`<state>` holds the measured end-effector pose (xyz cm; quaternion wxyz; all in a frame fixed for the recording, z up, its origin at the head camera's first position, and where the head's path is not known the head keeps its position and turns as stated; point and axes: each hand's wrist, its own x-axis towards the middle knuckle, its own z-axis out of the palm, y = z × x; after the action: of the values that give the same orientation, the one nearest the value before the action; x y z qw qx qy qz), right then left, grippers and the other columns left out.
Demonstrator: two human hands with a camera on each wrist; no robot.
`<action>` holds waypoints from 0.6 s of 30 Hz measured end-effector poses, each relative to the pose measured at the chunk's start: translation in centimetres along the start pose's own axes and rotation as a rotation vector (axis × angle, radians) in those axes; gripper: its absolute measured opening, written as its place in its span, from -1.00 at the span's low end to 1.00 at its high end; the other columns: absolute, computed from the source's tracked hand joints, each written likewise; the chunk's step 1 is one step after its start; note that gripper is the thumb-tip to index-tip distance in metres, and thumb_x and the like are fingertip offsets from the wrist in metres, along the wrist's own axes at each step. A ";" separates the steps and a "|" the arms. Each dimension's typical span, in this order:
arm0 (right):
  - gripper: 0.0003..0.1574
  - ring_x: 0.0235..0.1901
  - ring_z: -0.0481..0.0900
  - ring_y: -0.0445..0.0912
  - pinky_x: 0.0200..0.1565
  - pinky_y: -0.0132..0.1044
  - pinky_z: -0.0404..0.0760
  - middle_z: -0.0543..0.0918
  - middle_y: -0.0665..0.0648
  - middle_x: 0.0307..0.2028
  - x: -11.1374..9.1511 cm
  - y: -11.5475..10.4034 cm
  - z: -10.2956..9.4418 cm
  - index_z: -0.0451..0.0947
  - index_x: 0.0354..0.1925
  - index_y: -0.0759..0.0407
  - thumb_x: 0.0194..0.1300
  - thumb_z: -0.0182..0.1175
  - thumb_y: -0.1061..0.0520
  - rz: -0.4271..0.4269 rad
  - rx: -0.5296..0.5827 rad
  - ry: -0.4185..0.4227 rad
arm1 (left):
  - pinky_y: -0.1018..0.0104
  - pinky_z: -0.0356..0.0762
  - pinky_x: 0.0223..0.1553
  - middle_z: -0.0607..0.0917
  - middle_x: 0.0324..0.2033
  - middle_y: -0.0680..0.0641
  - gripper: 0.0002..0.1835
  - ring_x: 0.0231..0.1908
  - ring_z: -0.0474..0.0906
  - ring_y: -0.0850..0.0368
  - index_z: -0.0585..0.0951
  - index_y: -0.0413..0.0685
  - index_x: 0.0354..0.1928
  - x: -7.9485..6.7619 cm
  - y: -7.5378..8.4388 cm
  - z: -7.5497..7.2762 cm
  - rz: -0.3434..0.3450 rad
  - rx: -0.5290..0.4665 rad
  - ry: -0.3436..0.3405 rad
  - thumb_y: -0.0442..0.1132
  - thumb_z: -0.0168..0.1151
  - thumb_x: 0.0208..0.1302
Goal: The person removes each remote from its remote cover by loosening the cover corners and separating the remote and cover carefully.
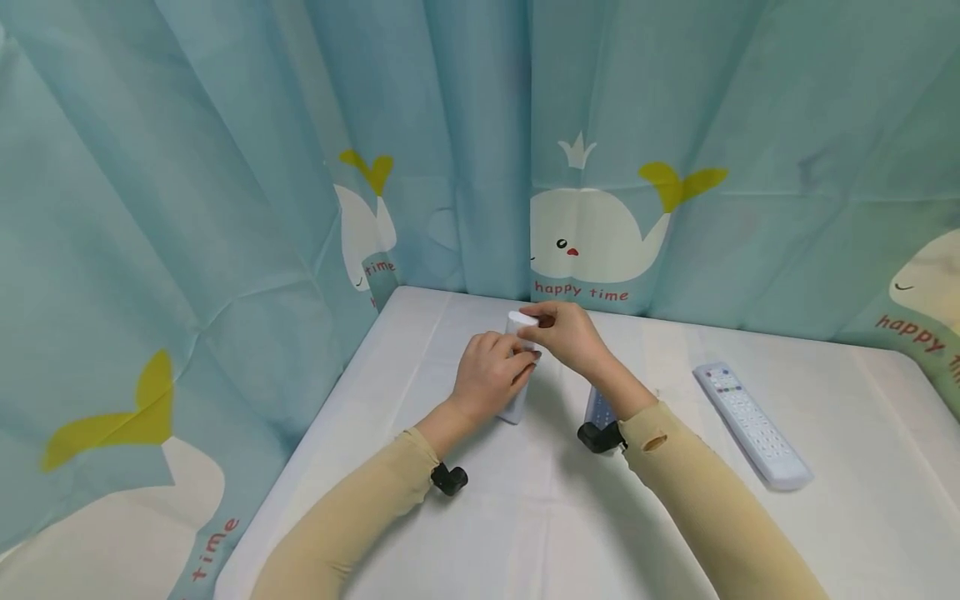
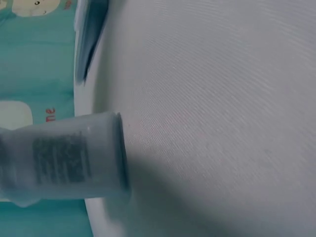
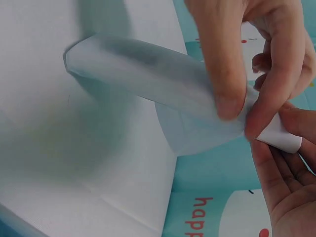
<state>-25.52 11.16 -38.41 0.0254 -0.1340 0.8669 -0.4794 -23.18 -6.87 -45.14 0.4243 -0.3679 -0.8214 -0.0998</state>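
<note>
A white remote control in a translucent plastic sleeve stands tilted upright near the table's back edge. My left hand pinches the sleeve partway up, between thumb and finger. Higher up, my right hand grips the remote's bare white top end, which sticks out of the sleeve. A loose flap of plastic hangs beside it in the right wrist view. In the left wrist view, the remote's lower end shows a dark label patch on its back, close over the tabletop.
A bluish remote lies on the white table, partly covered by my right wrist. Farther right lies a pale remote with its buttons up. Behind and left of the table hangs a blue curtain printed with whales.
</note>
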 end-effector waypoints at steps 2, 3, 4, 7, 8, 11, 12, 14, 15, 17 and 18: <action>-0.51 -0.11 0.64 -0.02 -0.19 -0.16 0.64 0.72 0.11 -0.05 0.0 0.0 0.1 0.67 0.19 0.10 0.32 0.44 0.06 -0.006 0.000 0.003 | 0.19 0.54 -0.32 0.67 -0.27 0.08 -0.92 -0.33 0.53 0.08 0.82 0.10 -0.27 0.2 0.2 0.2 -0.012 0.013 0.004 -0.11 0.44 0.32; -0.51 -0.11 0.64 -0.02 -0.20 -0.16 0.64 0.72 0.11 -0.05 0.0 0.0 0.1 0.68 0.19 0.10 0.33 0.43 0.05 -0.009 -0.003 0.005 | 0.20 0.52 -0.34 0.67 -0.27 0.09 -0.92 -0.34 0.52 0.08 0.82 0.10 -0.28 0.2 0.3 0.3 -0.018 0.017 0.002 -0.12 0.43 0.33; -0.52 -0.11 0.63 -0.02 -0.20 -0.16 0.64 0.72 0.11 -0.06 0.0 0.0 0.2 0.68 0.19 0.10 0.33 0.43 0.05 -0.015 -0.008 0.008 | 0.22 0.50 -0.35 0.67 -0.28 0.09 -0.92 -0.34 0.51 0.09 0.81 0.09 -0.29 0.2 0.4 0.3 -0.020 0.022 0.000 -0.12 0.42 0.34; -0.54 -0.14 0.62 -0.02 -0.22 -0.16 0.62 0.72 0.09 -0.08 -0.1 0.1 0.4 0.68 0.18 0.11 0.34 0.42 0.06 -0.035 -0.011 0.019 | 0.24 0.46 -0.37 0.66 -0.31 0.10 -0.90 -0.37 0.50 0.10 0.80 0.09 -0.33 0.0 0.7 0.3 -0.015 0.037 -0.010 -0.12 0.42 0.35; -0.54 -0.15 0.60 -0.02 -0.22 -0.16 0.61 0.71 0.09 -0.09 -0.2 0.1 0.5 0.68 0.19 0.11 0.35 0.41 0.06 -0.041 -0.014 0.020 | 0.24 0.46 -0.38 0.65 -0.32 0.10 -0.90 -0.37 0.50 0.10 0.80 0.09 -0.34 -0.1 0.8 0.3 -0.010 0.044 -0.014 -0.13 0.43 0.34; -0.55 -0.16 0.59 -0.02 -0.20 -0.16 0.59 0.71 0.09 -0.09 -0.3 0.0 0.7 0.67 0.19 0.11 0.37 0.39 0.06 -0.058 -0.020 0.021 | 0.25 0.45 -0.39 0.65 -0.36 0.09 -0.91 -0.40 0.50 0.11 0.78 0.07 -0.36 -0.6 1.0 0.3 0.017 0.065 -0.021 -0.14 0.46 0.30; -0.55 -0.16 0.59 -0.02 -0.20 -0.16 0.58 0.70 0.09 -0.10 -0.3 0.0 0.7 0.67 0.20 0.11 0.38 0.38 0.07 -0.062 -0.023 0.024 | 0.25 0.45 -0.39 0.65 -0.37 0.09 -0.92 -0.40 0.50 0.11 0.78 0.07 -0.36 -0.7 1.1 0.3 0.028 0.069 -0.026 -0.16 0.47 0.28; -0.55 -0.14 0.59 -0.02 -0.18 -0.16 0.58 0.70 0.10 -0.08 -0.3 0.0 0.7 0.66 0.20 0.12 0.38 0.38 0.07 -0.066 -0.026 0.024 | 0.26 0.45 -0.38 0.64 -0.37 0.08 -0.94 -0.40 0.50 0.11 0.77 0.06 -0.36 -1.0 1.1 0.3 0.047 0.072 -0.041 -0.19 0.49 0.26; -0.55 -0.13 0.60 -0.01 -0.17 -0.16 0.59 0.70 0.10 -0.07 -0.3 0.0 0.7 0.66 0.20 0.12 0.39 0.37 0.07 -0.069 -0.026 0.025 | 0.26 0.45 -0.37 0.64 -0.37 0.07 -0.95 -0.40 0.50 0.11 0.77 0.05 -0.35 -1.2 1.1 0.3 0.057 0.071 -0.050 -0.20 0.48 0.25; -0.55 -0.12 0.60 0.00 -0.17 -0.15 0.60 0.69 0.12 -0.05 -0.3 0.0 0.7 0.66 0.20 0.13 0.39 0.37 0.07 -0.071 -0.021 0.026 | 0.26 0.44 -0.35 0.64 -0.35 0.06 -0.96 -0.38 0.50 0.10 0.76 0.05 -0.32 -1.5 1.1 0.1 0.069 0.062 -0.073 -0.21 0.48 0.25; -0.55 -0.11 0.60 0.00 -0.17 -0.15 0.61 0.68 0.12 -0.04 -0.4 0.1 0.8 0.65 0.20 0.13 0.40 0.37 0.07 -0.070 -0.020 0.025 | 0.26 0.44 -0.35 0.64 -0.34 0.06 -0.96 -0.37 0.51 0.10 0.76 0.05 -0.31 -1.7 1.1 0.1 0.073 0.058 -0.082 -0.22 0.48 0.24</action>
<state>-25.03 10.67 -38.95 -0.0034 -0.1585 0.8667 -0.4729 -21.86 -6.91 -46.65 0.4044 -0.3890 -0.8265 -0.0451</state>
